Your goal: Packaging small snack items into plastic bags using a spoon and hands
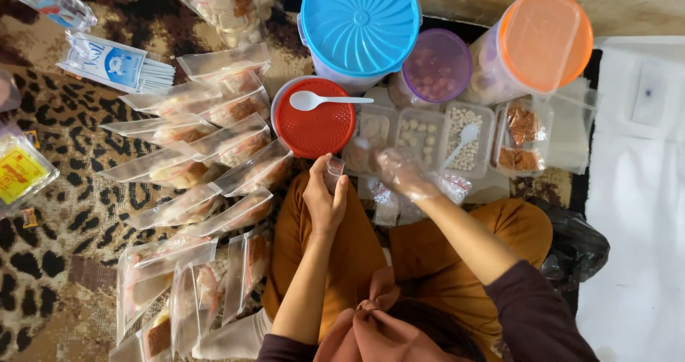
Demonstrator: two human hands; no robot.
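A person is sitting at the near edge of a mat [64, 262]. Filled packets [207, 162] are lying in rows on the mat's left half. A lidded tub [314, 126] with a spoon [321, 101] on it is sitting just beyond the left hand [325, 201]. A compartment tray [428, 137] is lying beyond the right hand [403, 175]. Three lidded containers [360, 23] are standing along the far edge.

Single head cam, looking straight down from above the person, whose head and lap fill the bottom edge. Mid-close range: both hands sit near centre, left hand [325, 201] and gloved right hand [403, 173]. Tubs lie beyond the fingers [335, 184], filled bags out past the left hand.
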